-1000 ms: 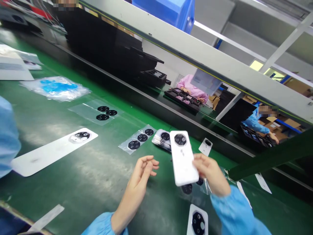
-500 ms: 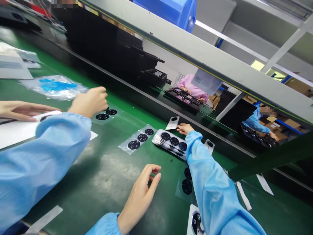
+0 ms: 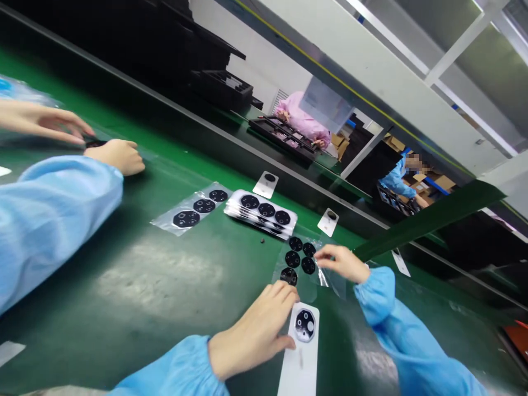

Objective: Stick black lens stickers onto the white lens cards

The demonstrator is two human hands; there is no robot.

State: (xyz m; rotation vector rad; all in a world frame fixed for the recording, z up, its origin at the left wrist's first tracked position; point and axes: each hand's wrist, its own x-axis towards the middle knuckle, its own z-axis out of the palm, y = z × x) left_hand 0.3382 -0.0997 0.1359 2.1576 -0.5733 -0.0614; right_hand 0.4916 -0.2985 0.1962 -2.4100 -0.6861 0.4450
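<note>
My left hand [image 3: 258,327] is at the upper left of a white phone back cover [image 3: 300,363], thumb on its edge and fingertips by its top corner. A black octagonal camera lens cover [image 3: 305,325] with rings sits near that cover's top. My right hand [image 3: 340,261] is closed, thumb and fingers pinching the edge of a clear film sheet [image 3: 332,285] beside black lens discs [image 3: 308,266]. Another film with black discs [image 3: 292,259] overlaps it on the left; my left fingers partly hide its lowest disc.
Beyond lie a stack of white sheets with black discs [image 3: 266,210], a clear film with three discs [image 3: 204,205] and small white cards [image 3: 266,184]. A co-worker's hands [image 3: 115,157] work at the left. A green slanted post [image 3: 429,217] stands at right.
The view has swung right. My right hand has come back from near the small card to the film sheet. My left hand has moved right, from bare table onto the phone back cover.
</note>
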